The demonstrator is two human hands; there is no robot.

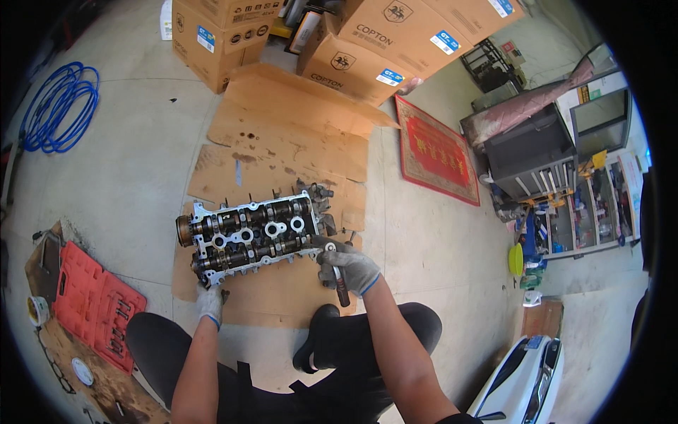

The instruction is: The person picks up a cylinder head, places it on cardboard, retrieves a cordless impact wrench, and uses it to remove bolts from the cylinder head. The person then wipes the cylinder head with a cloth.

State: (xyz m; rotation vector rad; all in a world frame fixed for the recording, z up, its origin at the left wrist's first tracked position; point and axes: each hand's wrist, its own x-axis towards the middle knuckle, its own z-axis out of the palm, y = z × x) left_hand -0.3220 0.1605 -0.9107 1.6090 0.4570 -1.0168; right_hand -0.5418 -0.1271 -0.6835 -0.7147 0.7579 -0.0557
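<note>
A cylinder head [258, 233] with its camshafts and round plug wells exposed lies on flattened cardboard in front of me. Its near left corner is gripped by my left hand [210, 304] in a grey glove; the fingertips are partly hidden below the edge. At the near right end, my right hand [357, 268], also gloved, is closed around a ratchet wrench [342, 286]. The round head of the ratchet points away from me, beside the cylinder head's end, and its dark handle hangs toward me. Whether the ratchet sits on a bolt I cannot tell.
Stained cardboard [282, 152] spreads under the work. An open red tool case [99, 304] lies at left, a blue hose coil [62, 106] beyond it. Large cartons [360, 63] stand at the far side. To the right are a red mat [438, 152] and a tool cabinet [530, 152].
</note>
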